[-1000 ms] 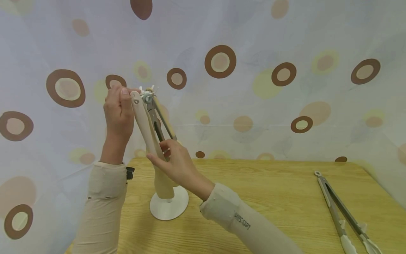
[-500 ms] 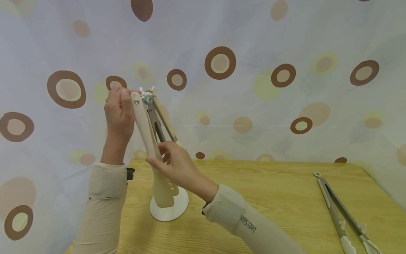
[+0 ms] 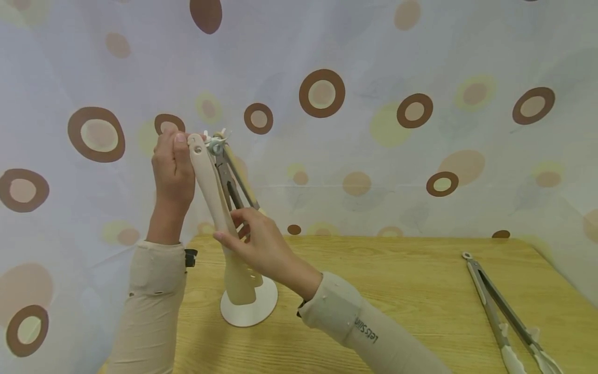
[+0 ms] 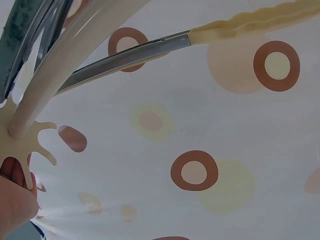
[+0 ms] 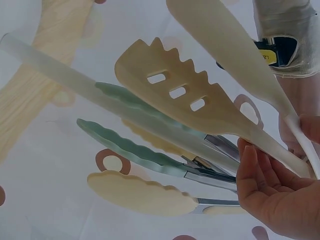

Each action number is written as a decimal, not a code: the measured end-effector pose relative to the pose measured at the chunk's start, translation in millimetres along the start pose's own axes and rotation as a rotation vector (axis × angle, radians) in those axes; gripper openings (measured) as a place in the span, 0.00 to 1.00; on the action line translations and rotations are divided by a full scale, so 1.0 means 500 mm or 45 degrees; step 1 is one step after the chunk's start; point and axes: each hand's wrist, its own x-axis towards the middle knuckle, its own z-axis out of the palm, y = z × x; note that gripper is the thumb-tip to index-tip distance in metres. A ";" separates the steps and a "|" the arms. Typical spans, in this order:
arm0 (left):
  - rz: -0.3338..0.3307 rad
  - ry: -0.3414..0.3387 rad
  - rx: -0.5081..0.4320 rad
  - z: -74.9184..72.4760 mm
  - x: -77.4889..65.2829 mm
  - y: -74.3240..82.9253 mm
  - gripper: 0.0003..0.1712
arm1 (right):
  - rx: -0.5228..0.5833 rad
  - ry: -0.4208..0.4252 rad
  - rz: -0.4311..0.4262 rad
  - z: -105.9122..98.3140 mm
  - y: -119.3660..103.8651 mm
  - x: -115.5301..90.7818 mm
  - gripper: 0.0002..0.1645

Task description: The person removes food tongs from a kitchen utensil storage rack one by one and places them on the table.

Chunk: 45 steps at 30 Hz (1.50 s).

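Note:
A cream spatula (image 3: 205,176) hangs blade down in front of a white utensil stand (image 3: 237,316). My right hand (image 3: 268,241) grips its handle at mid-length, thumb on the near side and fingers curled behind. At the top, my left hand (image 3: 172,166) holds the stand's pronged rack (image 4: 10,150), close beside the holed end of the handle. Behind the spatula hang a slotted spatula (image 5: 170,82) with a toothed edge, tongs with green tips (image 5: 135,155) and tongs with cream tips (image 5: 145,195).
Another pair of tongs (image 3: 488,301) lies spread on the right of the wooden table (image 3: 374,291). A spotted white curtain (image 3: 374,52) stands close behind the table and along its left side.
The spatula's blade has dropped slightly, overlapping more of the stand's base, mostly between the first two frames. My right hand stays on its handle. The left hand keeps its place.

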 end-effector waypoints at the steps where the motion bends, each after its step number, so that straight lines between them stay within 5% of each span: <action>1: -0.001 0.000 0.000 0.000 0.000 0.000 0.20 | 0.000 0.001 -0.004 0.000 0.000 -0.001 0.23; 28: -0.038 0.031 -0.014 0.001 -0.005 -0.007 0.18 | 0.064 0.046 -0.009 -0.012 -0.001 -0.022 0.24; 45: 0.014 0.013 -0.031 0.005 -0.003 -0.002 0.21 | 0.084 0.204 0.045 -0.083 0.046 -0.072 0.21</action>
